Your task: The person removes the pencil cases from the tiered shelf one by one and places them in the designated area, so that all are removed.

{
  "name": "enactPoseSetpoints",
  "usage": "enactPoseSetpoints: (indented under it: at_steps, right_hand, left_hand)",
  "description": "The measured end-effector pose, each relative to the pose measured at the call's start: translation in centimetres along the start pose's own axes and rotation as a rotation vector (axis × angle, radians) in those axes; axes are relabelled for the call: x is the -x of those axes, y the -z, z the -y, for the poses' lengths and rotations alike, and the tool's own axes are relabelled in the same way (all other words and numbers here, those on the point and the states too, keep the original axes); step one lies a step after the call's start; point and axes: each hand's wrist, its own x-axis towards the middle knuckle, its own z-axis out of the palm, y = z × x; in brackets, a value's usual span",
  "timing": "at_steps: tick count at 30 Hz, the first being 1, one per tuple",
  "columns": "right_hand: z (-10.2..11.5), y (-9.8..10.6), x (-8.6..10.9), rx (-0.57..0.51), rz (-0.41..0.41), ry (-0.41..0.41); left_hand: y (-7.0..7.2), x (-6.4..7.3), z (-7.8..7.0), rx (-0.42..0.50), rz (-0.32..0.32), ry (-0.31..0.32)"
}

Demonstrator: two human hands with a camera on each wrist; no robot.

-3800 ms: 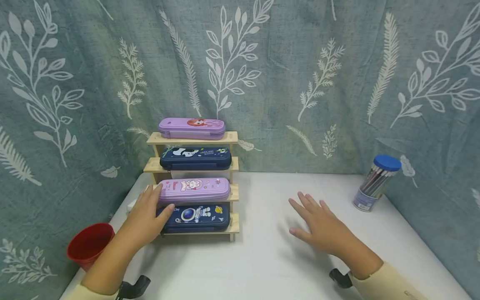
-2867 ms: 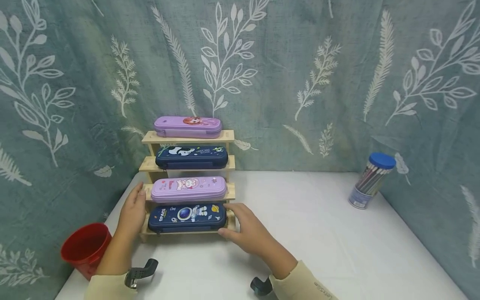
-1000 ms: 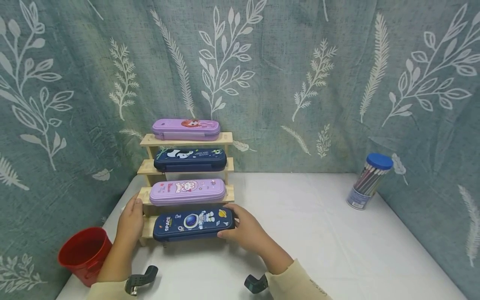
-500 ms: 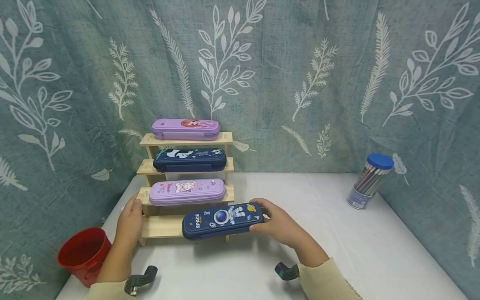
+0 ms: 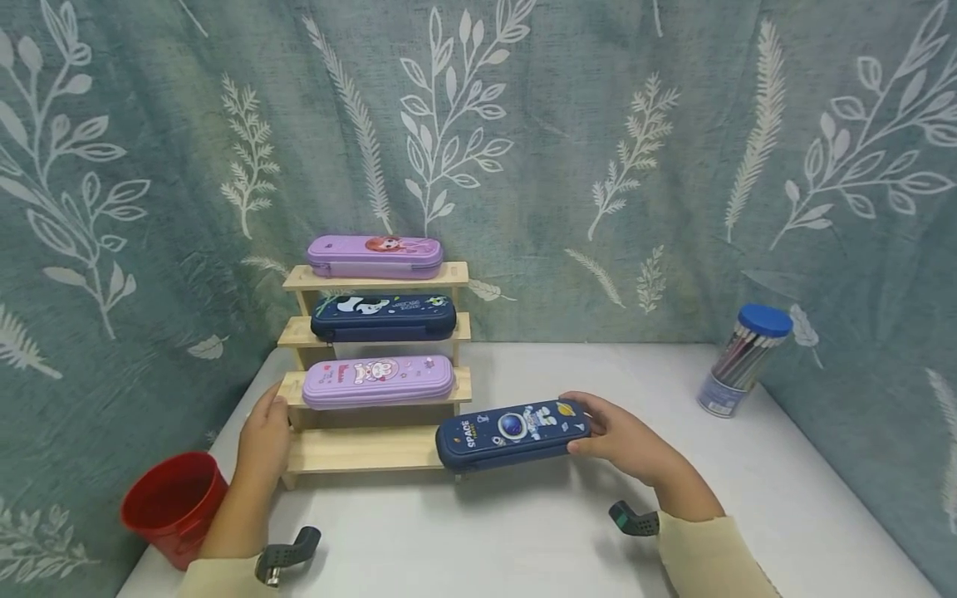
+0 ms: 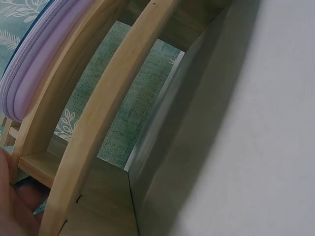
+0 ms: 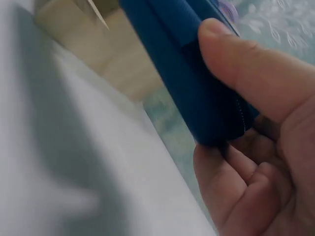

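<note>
My right hand point(image 5: 628, 440) grips a dark blue pencil case point(image 5: 516, 432) with an astronaut print by its right end. It hangs over the white table, its left end beside the bottom step of a wooden rack point(image 5: 359, 448). In the right wrist view the thumb lies across one side of the pencil case point(image 7: 192, 69) and the fingers fold under its end. My left hand point(image 5: 263, 440) holds the rack's left side; in the left wrist view its fingers point(image 6: 29, 196) curl round the wooden end of the rack point(image 6: 93, 118).
Higher steps bear a lilac rabbit pencil case point(image 5: 377, 380), a navy panda one point(image 5: 383, 318) and a lilac one with a girl print point(image 5: 374, 256). A red bucket point(image 5: 175, 507) stands left, a blue-lidded tub of pencils point(image 5: 740, 361) right. A leaf-patterned curtain point(image 5: 553, 166) hangs behind.
My right hand came from the table's right side, took hold of the astronaut pencil case on the bottom step and drew it off to the right. My left hand moved onto the rack's side.
</note>
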Motion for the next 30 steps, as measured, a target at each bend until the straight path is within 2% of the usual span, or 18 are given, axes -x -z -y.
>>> enactPoseSetpoints:
  at_steps: [4, 8, 14, 19, 22, 26, 30]
  right_hand:
    - [-1.7, 2.2, 0.4, -0.034, -0.012, 0.001]
    - [-3.7, 3.8, 0.1, -0.058, -0.040, 0.013]
    - [-5.9, 5.9, -1.4, -0.015, -0.104, -0.015]
    - [-6.9, 7.7, -3.2, -0.001, -0.167, -0.085]
    - [-7.3, 8.3, -4.0, 0.018, -0.194, -0.125]
    - [-7.7, 9.1, -4.8, 0.036, -0.216, -0.153]
    - [-8.0, 10.1, -5.3, 0.031, -0.260, -0.174]
  left_hand:
    - [0.0, 0.0, -0.2, -0.014, -0.001, -0.006]
    - [0.2, -0.1, -0.3, -0.023, -0.007, -0.038]
    - [-0.1, -0.1, -0.1, 0.009, 0.003, -0.001]
    - [-0.3, -0.1, 0.0, 0.027, 0.007, 0.010]
    - [-0.1, -0.1, 0.0, 0.007, 0.006, 0.013]
    - [0.2, -0.1, 0.1, -0.006, -0.002, 0.024]
    - [0.0, -0.2, 0.2, 0.020, 0.010, 0.025]
